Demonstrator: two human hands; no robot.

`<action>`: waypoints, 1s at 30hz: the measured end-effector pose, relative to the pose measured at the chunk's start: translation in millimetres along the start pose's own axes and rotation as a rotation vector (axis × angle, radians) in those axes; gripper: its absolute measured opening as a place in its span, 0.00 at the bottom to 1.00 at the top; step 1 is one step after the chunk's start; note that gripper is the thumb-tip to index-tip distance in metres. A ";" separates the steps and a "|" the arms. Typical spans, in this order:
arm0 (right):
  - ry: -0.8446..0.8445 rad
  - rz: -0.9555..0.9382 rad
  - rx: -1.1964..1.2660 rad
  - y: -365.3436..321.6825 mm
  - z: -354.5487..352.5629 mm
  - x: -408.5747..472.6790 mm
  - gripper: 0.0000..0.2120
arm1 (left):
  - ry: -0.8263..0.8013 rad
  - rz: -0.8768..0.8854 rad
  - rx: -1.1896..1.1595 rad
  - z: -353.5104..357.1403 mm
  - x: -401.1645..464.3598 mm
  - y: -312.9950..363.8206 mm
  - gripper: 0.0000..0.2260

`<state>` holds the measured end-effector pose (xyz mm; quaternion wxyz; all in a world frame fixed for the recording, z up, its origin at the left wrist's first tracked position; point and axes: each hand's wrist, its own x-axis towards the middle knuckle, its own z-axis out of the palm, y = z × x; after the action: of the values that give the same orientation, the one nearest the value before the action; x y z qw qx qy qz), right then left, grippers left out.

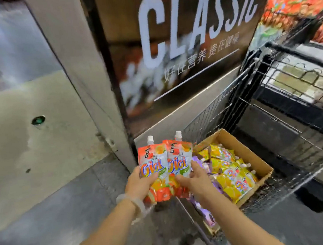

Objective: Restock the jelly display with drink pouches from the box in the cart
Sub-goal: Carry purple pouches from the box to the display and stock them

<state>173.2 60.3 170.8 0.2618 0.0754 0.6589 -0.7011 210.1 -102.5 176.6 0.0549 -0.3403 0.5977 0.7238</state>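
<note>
Nearest, both forearms reach up from 6 o'clock. The left hand (138, 184) curls its fingers round the lower part of one orange drink pouch (153, 168), thumb on its front; the right hand (194, 179) grips a second orange pouch (179, 160) just beside it, the two overlapping, caps upward. A pale bracelet (133, 202) circles the left wrist. At 3 o'clock of the hands, a cardboard box (259, 164) sits in the wire cart (224, 104), holding yellow pouches (232, 172) over purple ones (206, 212). The floor (47, 212) is grey concrete with open room toward 9 o'clock. Farther, at 12 o'clock, a pillar (85, 74) and a "CLASSIC" panel (188, 40) close the way; blurred shelves (299, 10) stand at 2 o'clock.
</note>
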 end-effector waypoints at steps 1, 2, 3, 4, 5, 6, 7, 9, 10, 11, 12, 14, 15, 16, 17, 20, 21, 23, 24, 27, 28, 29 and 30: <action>-0.041 -0.004 -0.006 -1.8 16.8 -4.1 0.23 | 0.025 0.010 -0.028 -18.4 -8.8 2.5 0.12; -0.079 -0.011 -0.020 -2.6 33.9 -7.8 0.24 | 0.056 0.022 -0.053 -37.9 -17.0 4.0 0.10; -0.115 -0.017 -0.039 -3.8 52.3 -12.9 0.22 | 0.080 0.039 -0.078 -57.2 -26.7 5.5 0.10; -0.151 -0.021 -0.066 -3.7 71.5 -18.9 0.20 | 0.107 0.057 -0.098 -77.7 -37.6 6.1 0.11; -0.189 -0.022 -0.098 -3.5 91.8 -26.2 0.19 | 0.140 0.078 -0.112 -99.4 -49.7 5.3 0.11; -0.233 -0.020 -0.130 -1.5 112.8 -33.5 0.19 | 0.173 0.093 -0.134 -121.1 -63.4 3.2 0.10; -0.286 -0.011 -0.171 1.4 135.0 -42.3 0.19 | 0.215 0.105 -0.162 -144.6 -77.3 -1.1 0.10; -0.388 0.019 -0.229 10.7 184.5 -63.1 0.18 | 0.301 0.116 -0.225 -193.6 -109.9 -11.6 0.12; -0.441 0.029 -0.245 17.8 210.7 -75.0 0.17 | 0.347 0.122 -0.256 -219.4 -127.7 -18.8 0.13; -0.489 0.032 -0.268 26.1 238.6 -88.2 0.17 | 0.397 0.128 -0.282 -246.8 -146.5 -27.3 0.13; -0.537 0.030 -0.296 35.5 267.0 -103.6 0.17 | 0.442 0.135 -0.305 -274.7 -167.8 -35.7 0.12; -0.635 0.017 -0.352 56.4 325.9 -140.5 0.17 | 0.521 0.135 -0.355 -332.2 -212.3 -55.8 0.12; -0.678 0.008 -0.380 67.6 355.0 -161.9 0.18 | 0.563 0.134 -0.378 -360.7 -235.7 -65.7 0.12; -0.722 0.001 -0.401 79.7 384.4 -184.1 0.18 | 0.602 0.136 -0.404 -388.9 -260.2 -75.3 0.12; -0.768 0.007 -0.402 92.3 412.8 -206.0 0.18 | 0.640 0.137 -0.423 -416.4 -284.4 -85.0 0.13; -0.909 0.026 -0.407 129.8 492.2 -269.7 0.19 | 0.758 0.181 -0.475 -491.6 -351.9 -116.7 0.15; -0.959 0.022 -0.420 142.6 517.3 -291.1 0.20 | 0.798 0.203 -0.503 -513.5 -374.9 -128.5 0.14; -1.066 0.026 -0.433 167.4 562.7 -334.6 0.20 | 0.886 0.213 -0.569 -550.1 -421.9 -151.4 0.12; -1.111 0.032 -0.436 180.2 582.9 -355.9 0.20 | 0.938 0.213 -0.598 -565.9 -444.0 -162.7 0.12; -1.230 0.042 -0.479 214.3 634.9 -419.7 0.18 | 1.073 0.231 -0.641 -604.1 -507.6 -191.0 0.12; -1.278 0.040 -0.497 224.6 649.9 -439.2 0.17 | 1.112 0.239 -0.659 -615.1 -526.8 -198.4 0.11; -1.316 0.035 -0.522 233.8 664.6 -457.0 0.17 | 1.156 0.243 -0.678 -626.0 -544.0 -206.5 0.10; -1.347 0.032 -0.548 241.2 678.7 -474.7 0.16 | 1.203 0.244 -0.693 -636.1 -560.5 -214.2 0.11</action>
<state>852.4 -465.2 253.0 0.6303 -0.4314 0.5056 -0.4013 1013.2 -433.4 277.9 -0.4781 -0.6099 0.2933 0.5599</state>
